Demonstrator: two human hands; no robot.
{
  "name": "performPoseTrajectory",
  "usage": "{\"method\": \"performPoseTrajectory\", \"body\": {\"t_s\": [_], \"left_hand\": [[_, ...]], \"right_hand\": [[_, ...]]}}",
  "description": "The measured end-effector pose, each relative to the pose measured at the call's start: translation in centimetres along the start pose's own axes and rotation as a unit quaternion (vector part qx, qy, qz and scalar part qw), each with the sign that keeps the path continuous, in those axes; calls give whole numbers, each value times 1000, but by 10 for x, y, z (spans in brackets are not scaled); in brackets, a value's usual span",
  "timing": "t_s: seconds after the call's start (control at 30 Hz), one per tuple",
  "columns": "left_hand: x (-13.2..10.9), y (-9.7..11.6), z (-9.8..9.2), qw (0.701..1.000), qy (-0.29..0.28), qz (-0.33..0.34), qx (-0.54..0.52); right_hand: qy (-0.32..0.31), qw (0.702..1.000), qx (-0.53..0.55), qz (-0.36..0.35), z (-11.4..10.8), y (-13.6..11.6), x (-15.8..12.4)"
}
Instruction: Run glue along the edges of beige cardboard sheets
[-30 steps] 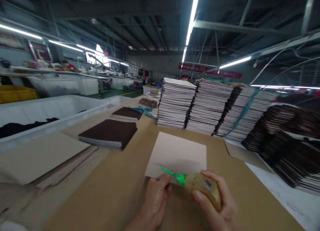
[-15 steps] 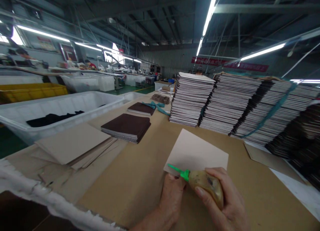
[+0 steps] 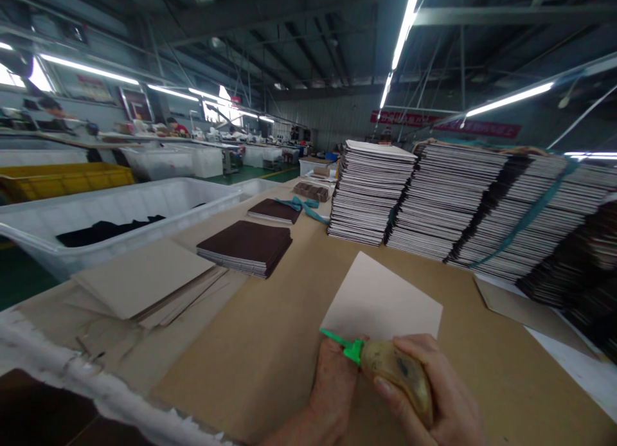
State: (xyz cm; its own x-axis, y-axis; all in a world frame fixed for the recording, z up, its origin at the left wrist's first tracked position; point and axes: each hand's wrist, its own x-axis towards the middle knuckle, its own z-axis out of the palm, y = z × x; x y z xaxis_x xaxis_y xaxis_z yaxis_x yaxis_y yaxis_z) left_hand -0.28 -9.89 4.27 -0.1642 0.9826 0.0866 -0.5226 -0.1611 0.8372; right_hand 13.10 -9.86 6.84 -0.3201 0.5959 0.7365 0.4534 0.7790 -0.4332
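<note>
My right hand [image 3: 434, 398] is wrapped round a yellowish squeeze bottle [image 3: 398, 372] with a green pointed nozzle [image 3: 340, 344]. The nozzle tip rests at the near left corner of a pale square card [image 3: 385, 301] lying on the brown paper-covered table [image 3: 250, 349]. My left hand [image 3: 332, 388] lies with curled fingers on the card's near edge, just under the nozzle. What its fingertips pinch, if anything, is hidden.
Tall stacks of dark-edged boards [image 3: 448, 198] stand at the back and right. A low pile of dark brown squares [image 3: 248, 245] and loose pale cards [image 3: 139, 279] lie on the left. A white tub [image 3: 96, 211] and a yellow crate [image 3: 62, 179] sit further left.
My view swung left a second ago and has since steadied. Both hands and the bottle stay at the card's near edge, the nozzle a little lower now.
</note>
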Motion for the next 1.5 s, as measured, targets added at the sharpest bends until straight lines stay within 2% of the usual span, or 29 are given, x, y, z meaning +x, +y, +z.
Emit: {"method": "performPoseTrajectory", "body": {"t_s": [0.23, 0.47, 0.57, 0.7, 0.9, 1.1, 1.2, 1.5], "left_hand": [[-1, 7, 5, 1000, -5, 8, 8], [1, -2, -1, 1000, 2, 0, -3], [0, -5, -2, 1000, 5, -28, -14], [0, -2, 1, 1000, -7, -12, -24], [1, 2, 3, 1000, -6, -21, -14], [-1, 4, 5, 999, -15, -35, -33], [-2, 4, 5, 999, -24, -5, -39], [-1, 2, 2, 999, -17, -15, -31]], "right_hand": [[11, 1000, -14, 10, 0, 1, -5], [15, 999, -2, 41, -1, -1, 0], [31, 999, -28, 33, -3, 2, 1], [-1, 1000, -18, 4, -5, 4, 3], [-3, 1000, -19, -19, -7, 2, 5], [8, 1000, -9, 27, -4, 2, 1], [2, 1000, -4, 9, -3, 1, 2], [0, 1000, -16, -1, -5, 4, 2]]}}
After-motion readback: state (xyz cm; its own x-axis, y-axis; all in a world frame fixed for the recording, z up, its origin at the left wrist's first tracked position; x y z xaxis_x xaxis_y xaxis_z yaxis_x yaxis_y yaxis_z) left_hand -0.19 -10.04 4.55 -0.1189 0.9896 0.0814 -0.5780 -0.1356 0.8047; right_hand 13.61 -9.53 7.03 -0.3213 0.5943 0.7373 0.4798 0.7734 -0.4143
